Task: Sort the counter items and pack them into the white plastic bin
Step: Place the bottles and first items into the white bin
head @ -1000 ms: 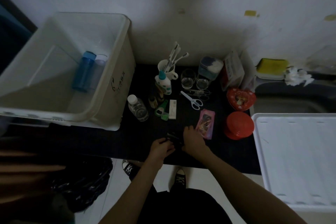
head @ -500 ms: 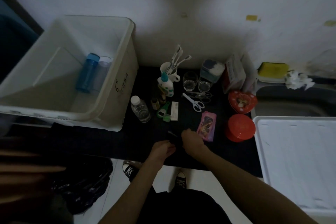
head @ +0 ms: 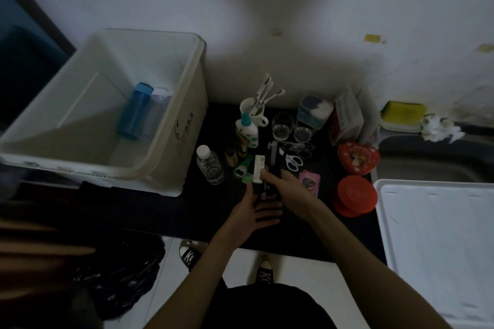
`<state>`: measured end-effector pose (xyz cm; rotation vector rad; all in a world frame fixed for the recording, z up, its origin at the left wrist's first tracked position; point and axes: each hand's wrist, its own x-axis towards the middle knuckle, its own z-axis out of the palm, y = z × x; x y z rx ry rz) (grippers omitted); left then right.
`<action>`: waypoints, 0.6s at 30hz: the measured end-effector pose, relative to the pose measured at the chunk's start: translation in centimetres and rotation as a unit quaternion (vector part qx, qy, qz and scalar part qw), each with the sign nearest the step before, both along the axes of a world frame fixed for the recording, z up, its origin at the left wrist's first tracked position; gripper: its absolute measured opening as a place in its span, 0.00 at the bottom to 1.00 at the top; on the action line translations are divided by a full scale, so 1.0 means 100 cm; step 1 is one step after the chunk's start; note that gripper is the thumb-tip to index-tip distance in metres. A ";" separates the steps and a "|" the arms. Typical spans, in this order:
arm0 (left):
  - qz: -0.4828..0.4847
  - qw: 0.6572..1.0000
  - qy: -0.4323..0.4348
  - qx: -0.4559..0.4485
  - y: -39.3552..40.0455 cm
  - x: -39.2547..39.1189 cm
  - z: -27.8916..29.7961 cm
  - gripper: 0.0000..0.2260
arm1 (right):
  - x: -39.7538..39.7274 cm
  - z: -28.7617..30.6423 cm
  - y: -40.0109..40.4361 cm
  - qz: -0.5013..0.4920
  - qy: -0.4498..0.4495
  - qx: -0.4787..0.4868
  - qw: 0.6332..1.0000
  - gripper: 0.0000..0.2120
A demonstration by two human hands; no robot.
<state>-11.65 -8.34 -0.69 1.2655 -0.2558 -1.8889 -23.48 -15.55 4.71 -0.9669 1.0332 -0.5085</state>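
Standing at the far left of the dark surface (head: 139,203), the white plastic bin (head: 184,104) is seen with two bottles inside: one blue bottle (head: 133,111) and one clear bottle (head: 157,112), lying side by side on its floor. Just right of the bin, one small clear bottle with a white cap (head: 209,164) is found upright, then one green bottle opener (head: 242,168) and one white strip (head: 258,168). Farther back, one white mug (head: 252,112) holding several toothbrushes is seen, with one spotted squeeze bottle (head: 247,132) in front of it. Two small glass cups (head: 283,125) are set side by side, near one pair of white-handled scissors (head: 292,161). Near the middle front, a dark object (head: 272,160) is grasped by the curled fingers of the right hand (head: 290,191); what it is cannot be told in the dim light. The left hand (head: 251,212) is held beneath it with fingers extended, gripping nothing that can be made out. One pink card (head: 310,181) lies just right of the right hand. At the right, two red things are seen: one heart-shaped tin (head: 358,157) and one round red lid (head: 357,195). One white tray (head: 438,243) lies at the far right.
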 end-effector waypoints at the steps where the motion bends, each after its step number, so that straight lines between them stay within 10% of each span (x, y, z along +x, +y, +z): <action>1: 0.016 0.999 0.043 -0.001 -0.001 0.000 0.004 0.35 | 0.002 0.005 0.002 -0.011 -0.003 -0.010 1.000 0.06; 8: 0.080 0.989 0.121 -0.036 -0.009 -0.005 0.021 0.22 | 0.008 0.011 0.005 -0.009 0.054 -0.120 0.991 0.08; 18: 0.047 0.996 -0.062 -0.033 -0.037 -0.005 0.028 0.18 | 0.010 0.008 -0.015 -0.046 0.081 -0.158 0.983 0.09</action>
